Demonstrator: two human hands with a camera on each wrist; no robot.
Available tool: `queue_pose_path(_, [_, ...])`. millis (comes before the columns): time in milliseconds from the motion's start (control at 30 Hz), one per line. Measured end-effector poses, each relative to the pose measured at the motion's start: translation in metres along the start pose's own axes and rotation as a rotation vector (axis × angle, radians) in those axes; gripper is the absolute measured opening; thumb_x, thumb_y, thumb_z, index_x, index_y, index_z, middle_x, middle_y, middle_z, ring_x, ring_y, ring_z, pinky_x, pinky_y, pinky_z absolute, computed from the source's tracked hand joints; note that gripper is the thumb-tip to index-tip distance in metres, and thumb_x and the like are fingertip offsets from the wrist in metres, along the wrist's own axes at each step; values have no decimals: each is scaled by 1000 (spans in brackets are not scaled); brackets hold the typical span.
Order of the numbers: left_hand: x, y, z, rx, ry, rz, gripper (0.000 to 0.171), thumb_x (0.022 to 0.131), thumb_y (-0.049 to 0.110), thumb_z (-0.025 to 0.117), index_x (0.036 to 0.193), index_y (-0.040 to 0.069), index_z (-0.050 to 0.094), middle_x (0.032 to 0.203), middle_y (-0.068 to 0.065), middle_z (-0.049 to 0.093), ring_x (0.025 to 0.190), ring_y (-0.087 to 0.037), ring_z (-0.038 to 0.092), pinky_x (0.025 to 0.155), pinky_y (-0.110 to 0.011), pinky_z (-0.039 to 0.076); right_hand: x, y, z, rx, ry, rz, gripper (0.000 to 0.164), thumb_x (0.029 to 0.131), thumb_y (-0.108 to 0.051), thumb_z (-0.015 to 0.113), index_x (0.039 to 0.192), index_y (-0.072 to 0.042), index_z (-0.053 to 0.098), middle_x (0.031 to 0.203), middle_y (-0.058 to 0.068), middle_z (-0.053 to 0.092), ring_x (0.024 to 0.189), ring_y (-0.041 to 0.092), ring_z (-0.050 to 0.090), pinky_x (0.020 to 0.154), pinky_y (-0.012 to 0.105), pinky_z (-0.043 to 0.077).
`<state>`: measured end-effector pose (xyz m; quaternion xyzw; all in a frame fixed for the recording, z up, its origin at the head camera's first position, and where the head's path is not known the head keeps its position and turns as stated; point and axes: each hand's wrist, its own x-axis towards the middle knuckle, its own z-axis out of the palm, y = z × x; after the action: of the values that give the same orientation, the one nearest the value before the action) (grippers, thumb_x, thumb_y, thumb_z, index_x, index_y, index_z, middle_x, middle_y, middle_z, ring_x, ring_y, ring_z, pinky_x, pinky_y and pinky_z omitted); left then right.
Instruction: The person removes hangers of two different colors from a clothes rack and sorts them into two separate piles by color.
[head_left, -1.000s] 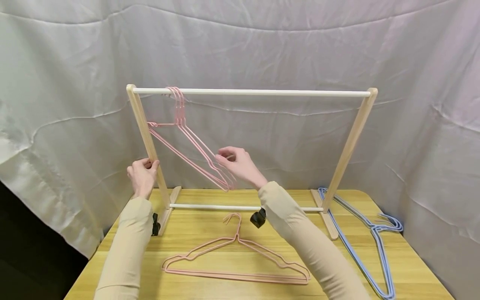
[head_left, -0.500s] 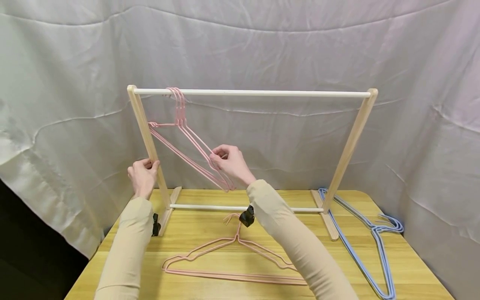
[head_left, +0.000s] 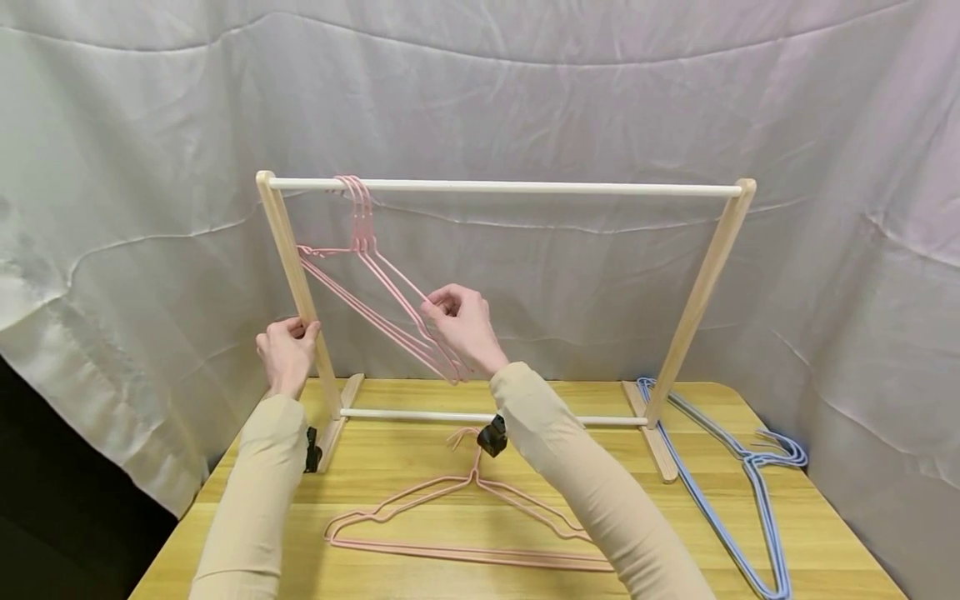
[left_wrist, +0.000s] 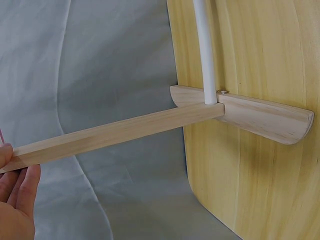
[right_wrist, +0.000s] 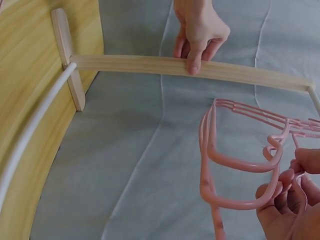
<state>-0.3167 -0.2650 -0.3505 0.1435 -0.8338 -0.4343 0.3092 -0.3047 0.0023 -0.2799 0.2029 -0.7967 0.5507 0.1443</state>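
- I judge the pink hanger (head_left: 400, 274) pinched on the rack (head_left: 540, 187) to be light and fairly stiff; the thin wire looks smooth, so it could roll or slip between fingertips.
- To me it seems sturdy rather than fragile, though pulling sideways might swing it on its hook.
- The best hold, I think, is a sloping shoulder or the neck below the hook, clear of the neighbouring wires.
- It hangs with the other hung hangers (head_left: 362, 223) from the rack's top rail, close to the left post (head_left: 291, 267), and is the one furthest from that post.
- My right grip (head_left: 461, 325) has thumb and fingers pinched on its sloping shoulder, in front of the rack; the hook and neck sit above that grip, toward the left post.
- My left grip (head_left: 287, 354) holds the left post, thumb against fingers around the wood, lower than the rack's rail and apart from the hangers.
- More pink hangers (head_left: 476, 475) lie flat on the tabletop (head_left: 397, 450) in front of the rack; blue hangers (head_left: 759, 492) lie by its right foot.
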Motion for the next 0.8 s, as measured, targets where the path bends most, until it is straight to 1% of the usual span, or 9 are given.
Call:
queue_pose_path(300, [0,-1,0,1,-10,-6,33,98,22,65,119,-3,72,118,-26,71,125,-42,47,109,-52,34,-4,0,-4,22,97,-25,11,93,-13,70,95,-2,71,70,-3,57,64,8,48,60,19,37])
queue_pose_path(467, [0,0,0,1,-11,-12,33,98,23,65,118,-2,72,118,-25,71,125,-42,47,109,-52,35,-5,1,-9,29,152,-56,10,93,-11,70,94,-1,71,70,-1,57,62,8,48,59,18,37])
queue_pose_path(700, [1,0,0,2,6,1,32,98,23,65,116,-2,73,116,-25,72,120,-42,54,107,-52,40,-4,2,-16,61,236,-112,10,91,-9,72,91,1,71,69,4,59,58,5,48,58,16,38])
queue_pose_path(800, [1,-1,1,8,18,9,31,98,22,66,114,-3,74,115,-25,73,118,-42,57,106,-51,42,-6,3,-19,80,260,-132,11,90,-8,72,90,2,70,68,4,58,57,4,48,56,16,38])
